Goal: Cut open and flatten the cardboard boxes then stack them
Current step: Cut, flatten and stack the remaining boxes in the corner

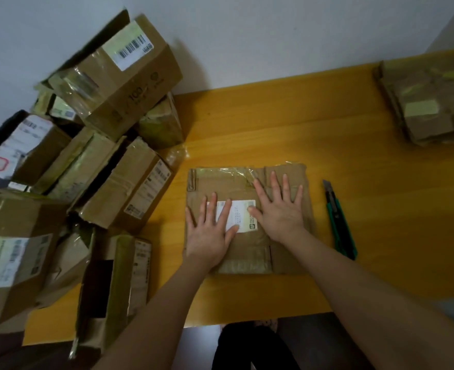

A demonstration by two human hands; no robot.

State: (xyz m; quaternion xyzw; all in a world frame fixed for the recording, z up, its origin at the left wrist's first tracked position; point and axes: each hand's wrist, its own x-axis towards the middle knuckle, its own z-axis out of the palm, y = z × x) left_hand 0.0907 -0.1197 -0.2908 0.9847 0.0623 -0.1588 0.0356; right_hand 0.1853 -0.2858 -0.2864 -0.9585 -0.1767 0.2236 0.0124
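We see a flattened cardboard box (247, 220) lying at the centre of the frame on the yellow wooden table (314, 134). Our left hand (209, 231) and right hand (279, 209) press flat on it, fingers straight and spread, grasping nothing; both partly cover its white shipping label (240, 214). Just right of the box lies a green utility knife (339, 222), blade extended, apart from both hands. A heap of unflattened taped boxes (81, 161) crowds the left of the frame, reaching close to the flat box. In the upper right corner sits a stack of flattened cardboard (431, 102)
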